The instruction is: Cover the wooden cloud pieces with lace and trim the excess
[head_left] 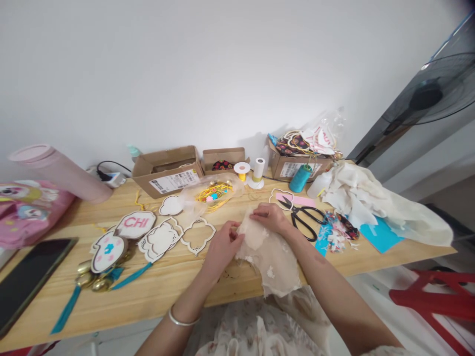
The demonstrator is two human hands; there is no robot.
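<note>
A piece of cream lace fabric (pixel 269 257) lies on the wooden table (pixel 156 291) and hangs over its front edge. My left hand (pixel 222 244) is closed on the fabric's left edge, fingers pinched together. My right hand (pixel 269 216) grips the fabric's upper edge with curled fingers. A silver bangle (pixel 181 320) sits on my left wrist. Black scissors (pixel 304 217) lie just right of my right hand.
Wooden cloud-shaped frames (pixel 178 236) and a "CHI" plaque (pixel 135 223) lie at left, with teal tassels and brass bells. Cardboard boxes (pixel 166 170), thread spools (pixel 300 178) and a bag of yellow cord stand behind. White cloth (pixel 371 198) sits at right, a phone (pixel 29 277) and pink bottle (pixel 59 170) far left.
</note>
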